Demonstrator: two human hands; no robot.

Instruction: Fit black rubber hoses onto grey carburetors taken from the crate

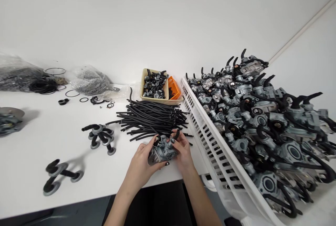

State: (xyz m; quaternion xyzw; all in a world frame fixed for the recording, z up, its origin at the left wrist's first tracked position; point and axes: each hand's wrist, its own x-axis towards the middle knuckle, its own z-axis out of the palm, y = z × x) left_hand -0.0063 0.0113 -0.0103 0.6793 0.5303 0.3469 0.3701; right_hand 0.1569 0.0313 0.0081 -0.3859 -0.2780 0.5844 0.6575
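A grey metal carburetor (164, 152) is held between both hands above the table's front edge. My left hand (143, 159) is closed around its left side, thumb along the front and fingers behind. On the other side, my right hand (182, 152) grips the body, its thumb near a short black rubber boot (175, 135) that sticks up from the top. Just beyond the hands lies a pile of black rubber hoses (154, 115). Several round metal caps with black rubber boots (101, 135) stand to the left, and more such caps (61, 173) lie nearer the front.
At right, a white slatted basket (210, 138) is heaped with carburetors (262, 114). A cream bin (141, 89) of small capped parts and an orange basket (176, 85) stand by the wall. Plastic bags (90, 79) and black rings (84, 99) lie at back left. Another carburetor (9, 122) is at far left.
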